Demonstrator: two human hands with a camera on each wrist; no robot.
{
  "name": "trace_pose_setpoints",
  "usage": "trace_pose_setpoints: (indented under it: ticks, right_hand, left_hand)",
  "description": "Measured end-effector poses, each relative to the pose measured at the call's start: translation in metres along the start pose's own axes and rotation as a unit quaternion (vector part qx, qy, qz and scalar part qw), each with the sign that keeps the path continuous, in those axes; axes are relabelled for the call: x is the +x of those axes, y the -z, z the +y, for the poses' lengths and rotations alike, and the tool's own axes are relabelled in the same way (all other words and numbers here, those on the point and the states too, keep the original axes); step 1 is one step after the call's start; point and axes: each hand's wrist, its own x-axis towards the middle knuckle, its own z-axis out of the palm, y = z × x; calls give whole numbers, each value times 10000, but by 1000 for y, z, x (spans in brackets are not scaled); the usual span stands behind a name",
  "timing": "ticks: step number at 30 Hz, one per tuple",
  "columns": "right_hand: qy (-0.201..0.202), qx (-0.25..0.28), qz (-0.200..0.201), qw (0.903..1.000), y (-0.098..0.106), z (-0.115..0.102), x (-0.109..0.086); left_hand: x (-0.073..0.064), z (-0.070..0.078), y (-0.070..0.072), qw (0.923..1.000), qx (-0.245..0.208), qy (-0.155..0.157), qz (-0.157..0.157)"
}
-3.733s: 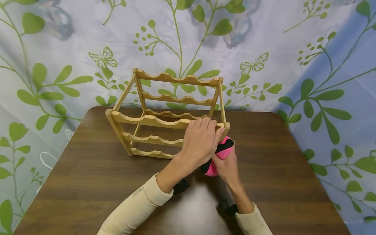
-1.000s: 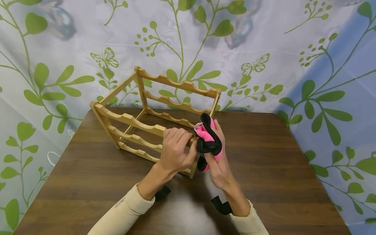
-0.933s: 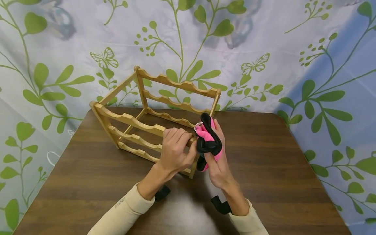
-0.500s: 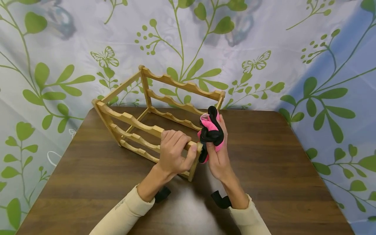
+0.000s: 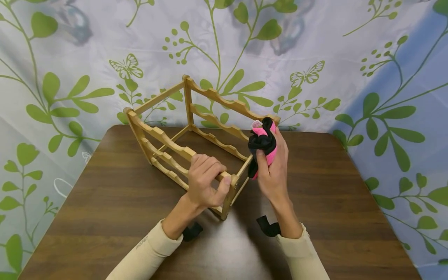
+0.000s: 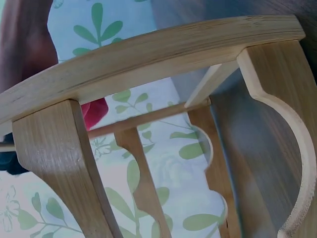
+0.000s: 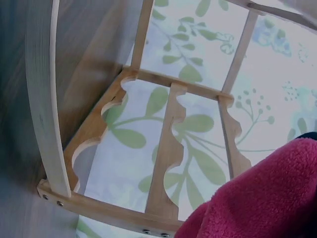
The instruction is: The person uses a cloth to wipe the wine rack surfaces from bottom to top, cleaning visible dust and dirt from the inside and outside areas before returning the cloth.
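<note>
A wooden wine rack (image 5: 157, 133) with scalloped rails stands turned at an angle on the table, its near right corner toward me. My left hand (image 5: 204, 182) grips its front top rail close to that corner. In my right hand (image 5: 274, 175) is a bunched pink and black cloth (image 5: 271, 156) with a small white tag, held at the rack's right end near the back corner. Whether the cloth touches the wood I cannot tell. The right wrist view shows the fuzzy pink cloth (image 7: 262, 193) close up beside the rack's slats (image 7: 166, 158). A rack side post fills the left wrist view, hiding the left fingers.
Brown wooden table (image 5: 332, 194) lies under the rack. Behind it hangs a cloth backdrop (image 5: 315, 39) with leaves and butterflies, near the rack's back. A white cord loop (image 5: 63, 186) shows at the table's left edge. Black straps (image 5: 268, 227) hang by the wrists.
The rack has swung round, its near right corner coming toward me. My right hand carried the cloth from the front corner up and back along the right end. The left hand kept its grip.
</note>
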Motion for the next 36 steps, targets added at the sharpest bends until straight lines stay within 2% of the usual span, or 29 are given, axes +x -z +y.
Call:
trace_pose_setpoints:
  ticks: [4, 7, 18, 23, 29, 32, 36]
  right_hand:
    - [45, -509, 391, 9979, 3, 23, 1]
    - [125, -804, 606, 9948, 5, 32, 2]
    - [362, -1488, 831, 9847, 10, 32, -5]
    - [172, -1351, 920, 9864, 15, 26, -8]
    - [-56, -1004, 714, 9924, 15, 15, -17]
    - [70, -843, 582, 9947, 13, 8, -23]
    - [275, -782, 506, 9953, 9, 2, -29]
  left_hand:
    - [0, -3, 0, 9998, -199, -12, 96]
    - [0, -5, 1, 9994, -333, -26, 92]
    - [4, -13, 7, 9952, -942, 254, 18]
    - [4, -17, 6, 9930, -1135, 292, -107]
    - [1, -19, 4, 9941, -1053, 189, -155]
    - [0, -19, 4, 9951, -983, 98, -35]
    - [1, -18, 3, 9942, -1011, -60, 357]
